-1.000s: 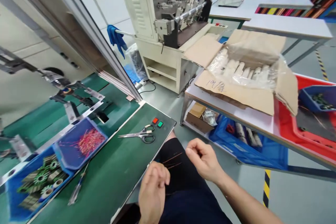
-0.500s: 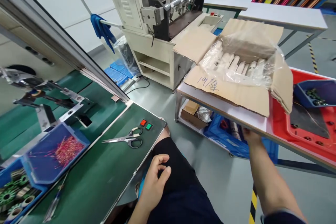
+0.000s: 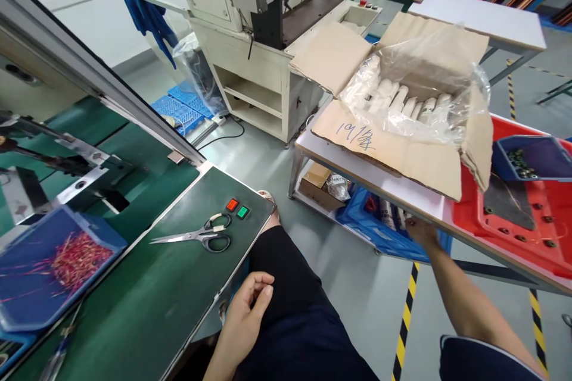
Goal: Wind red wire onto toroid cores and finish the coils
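My left hand [image 3: 245, 312] hovers over my dark-clothed lap with its fingers loosely curled, the thumb a little apart and nothing in it. My right hand [image 3: 420, 232] reaches under the tabletop of the cart, into a blue basket [image 3: 370, 235] on the lower shelf. White tube-like pieces [image 3: 386, 214] with dark print lie in that basket, one close by the right fingertips. The fingers are mostly hidden, so their grip does not show. Scissors [image 3: 208, 236] with black handles lie on the green bench [image 3: 179, 297], nearest to my left hand.
On the cart stands an open cardboard box [image 3: 388, 149] with plastic-wrapped white rolls. Beside it is a red tray [image 3: 469, 208] with a blue bin [image 3: 531, 158]. A blue bin [image 3: 107, 229] of red wire bits and red and green buttons [image 3: 236, 208] are on the bench.
The view has shifted, so the bench sits further left. My right hand remains down in the blue basket, where another white piece now shows beside it. My left hand stays over the lap, slightly more curled.
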Motion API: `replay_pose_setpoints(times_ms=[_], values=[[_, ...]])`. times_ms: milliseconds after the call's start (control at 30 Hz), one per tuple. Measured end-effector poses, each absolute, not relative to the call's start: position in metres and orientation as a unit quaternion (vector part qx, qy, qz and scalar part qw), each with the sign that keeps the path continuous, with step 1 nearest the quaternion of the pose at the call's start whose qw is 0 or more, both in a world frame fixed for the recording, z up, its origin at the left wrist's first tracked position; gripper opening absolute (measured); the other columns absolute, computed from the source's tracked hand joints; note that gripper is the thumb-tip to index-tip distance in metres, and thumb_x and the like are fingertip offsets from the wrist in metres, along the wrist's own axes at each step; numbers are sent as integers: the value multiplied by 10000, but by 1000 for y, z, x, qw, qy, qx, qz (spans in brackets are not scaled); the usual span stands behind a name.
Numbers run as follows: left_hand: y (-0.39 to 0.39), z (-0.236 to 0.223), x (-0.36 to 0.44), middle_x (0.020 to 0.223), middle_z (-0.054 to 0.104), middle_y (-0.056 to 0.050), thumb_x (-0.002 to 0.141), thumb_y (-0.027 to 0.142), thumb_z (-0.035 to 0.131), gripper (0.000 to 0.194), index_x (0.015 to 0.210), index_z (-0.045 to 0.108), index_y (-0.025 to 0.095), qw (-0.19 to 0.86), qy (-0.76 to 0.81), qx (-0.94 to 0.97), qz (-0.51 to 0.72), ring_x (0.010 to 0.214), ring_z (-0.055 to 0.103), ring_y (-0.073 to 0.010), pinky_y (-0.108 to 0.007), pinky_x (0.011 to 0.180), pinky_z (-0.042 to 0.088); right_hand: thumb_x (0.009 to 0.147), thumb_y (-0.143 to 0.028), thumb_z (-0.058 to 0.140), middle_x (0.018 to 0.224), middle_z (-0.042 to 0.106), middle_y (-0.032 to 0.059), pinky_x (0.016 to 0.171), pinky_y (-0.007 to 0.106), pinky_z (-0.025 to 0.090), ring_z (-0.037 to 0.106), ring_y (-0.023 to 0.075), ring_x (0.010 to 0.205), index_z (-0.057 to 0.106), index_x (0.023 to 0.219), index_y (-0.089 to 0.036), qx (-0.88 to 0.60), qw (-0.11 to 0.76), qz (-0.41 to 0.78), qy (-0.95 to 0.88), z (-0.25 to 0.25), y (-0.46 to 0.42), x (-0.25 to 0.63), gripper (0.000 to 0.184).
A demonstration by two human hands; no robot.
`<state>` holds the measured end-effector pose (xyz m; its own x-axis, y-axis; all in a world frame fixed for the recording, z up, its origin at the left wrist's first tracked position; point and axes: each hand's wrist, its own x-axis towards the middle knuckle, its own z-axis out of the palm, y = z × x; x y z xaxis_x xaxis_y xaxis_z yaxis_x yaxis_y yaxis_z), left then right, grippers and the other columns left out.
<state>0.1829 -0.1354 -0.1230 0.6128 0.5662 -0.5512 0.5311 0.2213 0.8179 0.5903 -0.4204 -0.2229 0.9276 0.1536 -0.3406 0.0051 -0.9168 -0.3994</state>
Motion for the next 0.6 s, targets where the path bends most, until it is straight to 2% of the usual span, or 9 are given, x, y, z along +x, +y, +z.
replay_pose_setpoints(times_ms=[133, 267, 400, 467, 567, 600], values=[[-134, -123, 165, 986, 696, -76, 847, 579, 588, 397, 1001, 653, 218, 653, 440, 616, 33, 969, 662, -254, -351, 861, 503, 971, -318, 619, 1102, 675, 58, 830, 366, 571, 666, 185, 940, 660, 1086, -174, -930, 108, 329, -119, -232, -417, 498, 189], [-130, -116, 145, 993, 701, -74, 867, 559, 584, 366, 1003, 658, 228, 657, 427, 619, 48, 968, 659, -252, -352, 880, 495, 946, -308, 659, 942, 705, 26, 800, 358, 576, 684, 162, 840, 678, 953, -140, -863, 89, 429, -253, -243, -380, 400, 169], [-131, -86, 124, 957, 688, -60, 899, 460, 563, 273, 1000, 655, 224, 649, 418, 632, 74, 936, 649, -232, -349, 884, 481, 953, -253, 606, 945, 735, 43, 886, 389, 549, 700, 197, 927, 700, 936, -156, -811, 111, 407, -405, -217, -328, 369, 137], [-135, -64, 113, 934, 681, -53, 891, 377, 573, 208, 979, 662, 211, 645, 411, 637, 92, 909, 638, -212, -334, 870, 478, 967, -253, 503, 966, 747, 71, 867, 366, 555, 713, 232, 951, 717, 962, -179, -781, 129, 373, -484, -190, -301, 372, 227], [-137, -35, 96, 899, 682, -47, 819, 256, 637, 165, 956, 694, 185, 647, 410, 630, 132, 850, 622, -185, -297, 805, 486, 964, -417, 467, 981, 764, 79, 796, 293, 594, 745, 231, 896, 726, 995, -216, -702, 177, 332, -605, -149, -249, 379, 330], [-136, -27, 89, 885, 684, -42, 792, 233, 665, 181, 961, 707, 182, 654, 410, 618, 149, 828, 621, -177, -286, 783, 487, 934, -472, 520, 927, 775, 59, 738, 244, 605, 759, 216, 834, 734, 956, -239, -661, 239, 286, -651, -136, -229, 377, 316]])
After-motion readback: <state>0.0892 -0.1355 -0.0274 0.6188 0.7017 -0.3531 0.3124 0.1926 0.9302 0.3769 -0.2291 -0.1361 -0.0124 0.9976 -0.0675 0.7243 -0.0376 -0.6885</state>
